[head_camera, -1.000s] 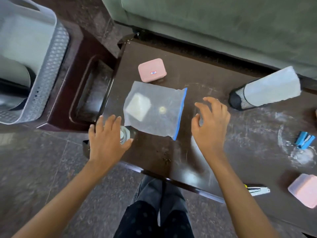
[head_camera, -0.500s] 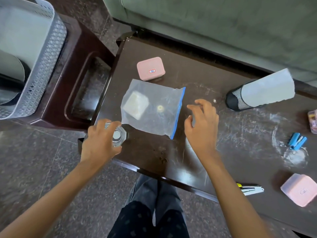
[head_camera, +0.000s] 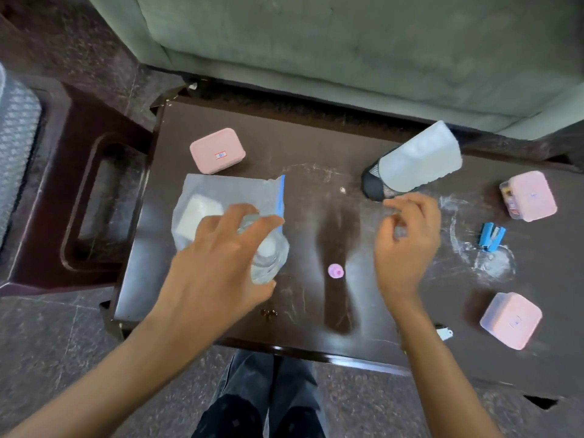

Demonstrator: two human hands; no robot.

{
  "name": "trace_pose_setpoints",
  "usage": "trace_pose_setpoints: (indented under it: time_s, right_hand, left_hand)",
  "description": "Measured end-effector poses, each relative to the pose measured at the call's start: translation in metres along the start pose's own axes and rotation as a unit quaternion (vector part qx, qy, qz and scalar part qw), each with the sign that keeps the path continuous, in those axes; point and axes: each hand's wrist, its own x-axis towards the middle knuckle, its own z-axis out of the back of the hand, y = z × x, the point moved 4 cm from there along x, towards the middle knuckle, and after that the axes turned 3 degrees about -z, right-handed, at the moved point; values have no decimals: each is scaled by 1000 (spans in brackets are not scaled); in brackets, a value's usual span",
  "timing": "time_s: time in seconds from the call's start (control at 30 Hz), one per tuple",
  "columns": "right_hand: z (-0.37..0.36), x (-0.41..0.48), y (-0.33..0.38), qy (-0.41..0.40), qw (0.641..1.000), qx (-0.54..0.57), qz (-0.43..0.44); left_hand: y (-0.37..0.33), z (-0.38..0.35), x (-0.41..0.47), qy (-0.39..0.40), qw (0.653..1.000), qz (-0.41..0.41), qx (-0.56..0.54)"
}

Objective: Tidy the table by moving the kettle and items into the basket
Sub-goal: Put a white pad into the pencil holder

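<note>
The left hand (head_camera: 218, 263) grips a small clear jar (head_camera: 268, 257) over the near edge of a translucent zip bag (head_camera: 221, 197) with a blue seal strip. A round pink cap (head_camera: 335, 271) lies between the hands on the scuffed dark table (head_camera: 316, 147). The right hand (head_camera: 407, 245) hovers with its fingers curled beside a black mesh holder (head_camera: 376, 184); whether it holds anything is unclear. Half a second ago the jar was at the table's near left corner, and the perforated grey basket (head_camera: 15, 137) showed more fully.
</note>
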Motion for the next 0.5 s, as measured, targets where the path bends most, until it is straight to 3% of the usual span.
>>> trace_pose_setpoints:
  time_s: [0.13,0.27,0.4,0.5]
  right_hand:
    - [22,17,-48,-42,984,50,-165]
    - [8,23,-83,43,935,135,-324]
    - [-23,30,-95,141,918,157,-336]
    - [-41,41,-97,163,920,181,-307]
  left_hand:
    - [-33,-16,52,15,999,-25,-23]
    - [-52,-55,107,45,998,-37,-13]
    - [-63,-82,143,73,996,-40,-17]
    - [-67,-91,157,79,995,-52,6]
